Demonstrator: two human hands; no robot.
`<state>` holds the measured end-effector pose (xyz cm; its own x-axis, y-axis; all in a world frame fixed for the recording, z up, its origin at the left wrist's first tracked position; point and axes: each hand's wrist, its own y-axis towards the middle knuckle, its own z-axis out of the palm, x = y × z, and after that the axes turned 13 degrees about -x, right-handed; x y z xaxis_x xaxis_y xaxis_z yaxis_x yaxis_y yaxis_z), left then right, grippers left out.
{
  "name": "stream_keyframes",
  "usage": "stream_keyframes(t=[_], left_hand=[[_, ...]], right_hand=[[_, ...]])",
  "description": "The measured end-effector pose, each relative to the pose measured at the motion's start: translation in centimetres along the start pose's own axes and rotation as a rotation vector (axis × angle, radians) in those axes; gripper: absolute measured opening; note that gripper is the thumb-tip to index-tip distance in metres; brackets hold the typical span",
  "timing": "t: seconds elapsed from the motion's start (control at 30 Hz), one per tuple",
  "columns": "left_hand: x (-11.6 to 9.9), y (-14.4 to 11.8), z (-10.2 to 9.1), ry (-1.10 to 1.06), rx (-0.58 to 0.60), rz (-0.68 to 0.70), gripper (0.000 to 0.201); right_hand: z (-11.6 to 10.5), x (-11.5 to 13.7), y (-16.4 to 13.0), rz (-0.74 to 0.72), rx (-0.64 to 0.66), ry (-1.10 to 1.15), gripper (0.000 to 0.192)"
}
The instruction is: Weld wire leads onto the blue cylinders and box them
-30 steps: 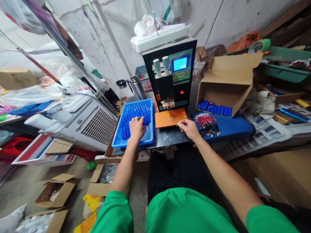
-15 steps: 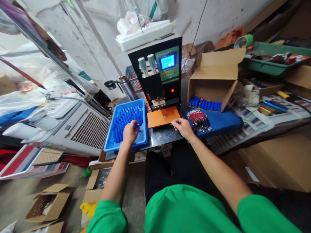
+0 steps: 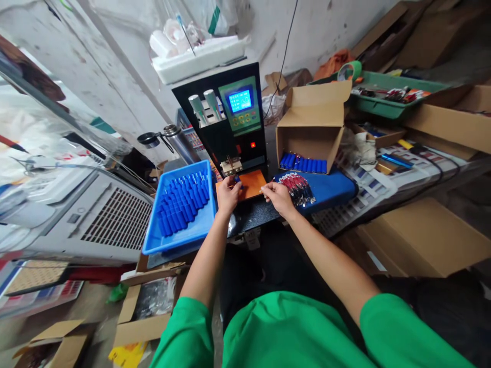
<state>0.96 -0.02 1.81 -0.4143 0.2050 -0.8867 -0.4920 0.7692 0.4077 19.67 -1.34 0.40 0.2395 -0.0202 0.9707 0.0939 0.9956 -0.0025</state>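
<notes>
- The black spot-welding machine (image 3: pixel 230 120) stands at the back of the dark worktop, its blue screen lit; all places below are given from it.
- An open cardboard box (image 3: pixel 312 125) lies on its side just to the right of the machine, with a row of blue cells (image 3: pixel 303 163) in its mouth.
- A blue tray (image 3: pixel 153 240) sits to the machine's left and nearer the person, tilted, with many blue cylindrical cells (image 3: pixel 182 202) heaped in it.
- A blue pad (image 3: pixel 333 186) lies right of the machine, in front of the box, bearing a bundle of red-and-black wired parts (image 3: pixel 301 188).
- An orange plate (image 3: pixel 255 181) lies flat directly in front of the machine's base, under its welding pins.
- The left hand (image 3: pixel 228 193) is over the plate's left part, fingers curled and pinching a single blue cell (image 3: pixel 238 179) just below the pins.
- The right hand (image 3: pixel 278 197) rests at the plate's right front corner, fingertips pressed together on something small; what it is cannot be told.
</notes>
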Motion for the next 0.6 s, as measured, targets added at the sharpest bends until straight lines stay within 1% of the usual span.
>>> stream_keyframes(t=[0.1,0.2,0.3,0.4,0.5,0.6], left_hand=[[0.0,0.0,0.4,-0.01,0.043,0.008,0.012],[0.3,-0.2,0.4,-0.004,0.055,0.022,0.013],[0.7,-0.3,0.5,0.014,0.038,0.045,0.013],[0.9,-0.6,0.6,0.003,0.021,0.048,0.015],[0.8,-0.8,0.7,-0.012,0.018,0.051,0.02],[0.4,-1.0,0.6,-0.013,0.004,0.057,0.019]], right_hand=[[0.3,0.2,0.9,-0.019,-0.013,-0.009,0.038],[1.2,0.3,2.1,-0.044,-0.014,-0.03,0.04],[2.8,0.3,3.2,-0.054,-0.022,-0.05,0.036],[4.6,0.2,4.2,-0.03,-0.026,-0.035,0.029],[6.2,-0.1,4.8,-0.008,-0.015,-0.008,0.025],[7.3,-0.5,5.2,-0.019,0.008,-0.009,0.026]])
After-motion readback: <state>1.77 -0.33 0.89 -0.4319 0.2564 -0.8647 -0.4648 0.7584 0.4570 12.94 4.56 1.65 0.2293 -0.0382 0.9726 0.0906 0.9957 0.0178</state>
